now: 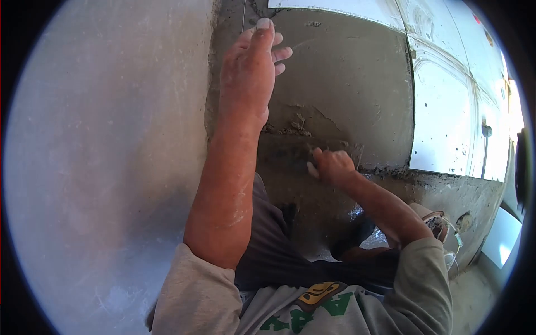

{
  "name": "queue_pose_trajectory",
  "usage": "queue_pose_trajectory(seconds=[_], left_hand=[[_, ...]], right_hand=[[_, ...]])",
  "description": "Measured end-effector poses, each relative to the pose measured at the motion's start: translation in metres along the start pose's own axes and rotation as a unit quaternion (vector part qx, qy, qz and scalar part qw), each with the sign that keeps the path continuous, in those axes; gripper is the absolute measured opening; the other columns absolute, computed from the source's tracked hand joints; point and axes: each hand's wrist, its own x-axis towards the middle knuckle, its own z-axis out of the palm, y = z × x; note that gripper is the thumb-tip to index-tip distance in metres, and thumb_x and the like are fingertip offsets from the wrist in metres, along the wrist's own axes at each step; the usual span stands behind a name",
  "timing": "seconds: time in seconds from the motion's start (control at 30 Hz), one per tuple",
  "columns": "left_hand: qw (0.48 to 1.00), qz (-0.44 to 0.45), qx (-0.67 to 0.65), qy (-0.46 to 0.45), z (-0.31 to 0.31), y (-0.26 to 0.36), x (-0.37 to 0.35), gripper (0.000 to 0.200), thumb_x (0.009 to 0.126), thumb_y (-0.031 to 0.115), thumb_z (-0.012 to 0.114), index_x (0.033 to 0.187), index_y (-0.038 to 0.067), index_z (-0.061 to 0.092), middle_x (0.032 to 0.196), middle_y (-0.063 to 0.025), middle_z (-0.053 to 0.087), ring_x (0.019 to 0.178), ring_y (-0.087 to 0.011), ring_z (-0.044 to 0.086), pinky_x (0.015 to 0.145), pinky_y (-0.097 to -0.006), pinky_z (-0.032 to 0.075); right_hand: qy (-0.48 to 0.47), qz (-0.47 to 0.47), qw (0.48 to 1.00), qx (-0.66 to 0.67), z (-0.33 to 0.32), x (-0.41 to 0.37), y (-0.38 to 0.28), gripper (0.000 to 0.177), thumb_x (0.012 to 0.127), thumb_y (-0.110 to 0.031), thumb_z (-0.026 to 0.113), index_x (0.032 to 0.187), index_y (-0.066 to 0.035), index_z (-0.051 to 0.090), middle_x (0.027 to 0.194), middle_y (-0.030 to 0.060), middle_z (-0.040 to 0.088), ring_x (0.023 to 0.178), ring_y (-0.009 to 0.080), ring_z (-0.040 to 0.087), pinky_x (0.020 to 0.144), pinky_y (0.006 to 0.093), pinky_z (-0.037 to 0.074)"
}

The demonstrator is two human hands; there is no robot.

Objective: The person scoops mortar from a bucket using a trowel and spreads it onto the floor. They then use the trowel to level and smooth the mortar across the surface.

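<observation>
My left hand point(249, 72) is raised over the edge of a bed of wet grey mortar point(346, 72), beside the wall. Its thumb points away from me and the fingers are apart, with nothing visible in them. A thin string point(243, 15) runs down behind its knuckles. Lower and to the right, my right hand point(335, 167) is closed around what looks like a trowel point(296, 152). The blade is dark and blurred against the mortar, near a rough ridge point(298, 124) of loose mortar.
White tiles point(444, 111) with mortar smears lie along the right and far edges of the bed. A smooth grey wall point(106, 139) fills the left. Near my right elbow is a bucket-like container point(427, 215) with string or wire point(455, 240) beside it.
</observation>
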Motion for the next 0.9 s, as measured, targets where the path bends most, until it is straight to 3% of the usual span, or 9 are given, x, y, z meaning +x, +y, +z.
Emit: queue_pose_trajectory(seconds=[0.13,0.33,0.53,0.6,0.7,0.8,0.9], left_hand=[[1.0,-0.004,-0.009,-0.006,0.003,-0.001,-0.002,0.057,0.096,0.04,0.049,0.128,-0.007,0.049,0.119,-0.0172,0.059,0.1,-0.0225,0.063,0.084,-0.0327,0.048],[1.0,0.0,0.004,-0.016,0.004,0.003,-0.005,0.057,0.096,0.04,0.05,0.128,-0.006,0.049,0.119,-0.017,0.058,0.1,-0.0225,0.062,0.083,-0.0325,0.048],[0.999,-0.005,0.008,-0.03,0.015,-0.006,-0.001,0.058,0.095,0.042,0.05,0.128,-0.006,0.049,0.121,-0.0177,0.058,0.1,-0.0226,0.062,0.084,-0.0327,0.048],[0.999,-0.013,0.011,-0.037,0.02,-0.007,0.001,0.058,0.095,0.042,0.05,0.129,-0.006,0.049,0.121,-0.0179,0.058,0.101,-0.0226,0.062,0.084,-0.0328,0.048],[0.998,-0.028,0.019,-0.053,0.028,-0.012,0.002,0.059,0.095,0.042,0.051,0.129,-0.006,0.049,0.121,-0.0181,0.058,0.101,-0.0227,0.062,0.084,-0.0327,0.048],[0.998,-0.035,0.02,-0.058,0.036,-0.017,0.005,0.059,0.095,0.042,0.051,0.129,-0.006,0.049,0.121,-0.0184,0.058,0.101,-0.0229,0.062,0.084,-0.0326,0.048],[0.996,-0.05,0.01,-0.068,0.043,-0.017,0.009,0.058,0.095,0.042,0.052,0.128,-0.005,0.05,0.121,-0.0182,0.058,0.101,-0.0227,0.062,0.083,-0.0324,0.048]], right_hand=[[0.036,-0.02,0.999,-0.019,-0.009,0.009,0.018,0.041,0.09,-0.042,0.051,0.101,-0.003,0.054,0.079,0.0187,0.068,0.084,0.0378,0.066,0.077,0.0472,0.051],[0.035,0.029,0.999,-0.01,-0.05,-0.007,0.049,0.045,0.09,-0.043,0.051,0.105,-0.001,0.058,0.084,0.0225,0.067,0.089,0.0386,0.065,0.08,0.0482,0.05],[0.11,0.101,0.983,0.108,-0.025,0.01,0.047,0.048,0.089,-0.046,0.052,0.101,0.001,0.059,0.088,0.0247,0.065,0.092,0.0411,0.063,0.081,0.0491,0.049],[0.046,0.086,0.988,0.123,-0.015,0.013,0.021,0.049,0.09,-0.047,0.052,0.101,0.001,0.058,0.091,0.0258,0.065,0.094,0.0407,0.063,0.082,0.0488,0.049],[0.041,0.089,0.99,0.098,-0.003,0.016,-0.009,0.047,0.09,-0.047,0.052,0.101,-0.001,0.056,0.087,0.0241,0.066,0.09,0.0396,0.064,0.08,0.0486,0.05],[0.049,0.082,0.992,0.076,0.0,0.015,0.005,0.044,0.091,-0.045,0.05,0.1,-0.002,0.056,0.085,0.0188,0.069,0.085,0.0361,0.067,0.081,0.0475,0.05],[0.053,0.072,0.995,0.035,-0.011,-0.006,0.048,0.042,0.091,-0.044,0.05,0.099,-0.003,0.056,0.083,0.0196,0.068,0.084,0.0347,0.068,0.078,0.0468,0.051]])
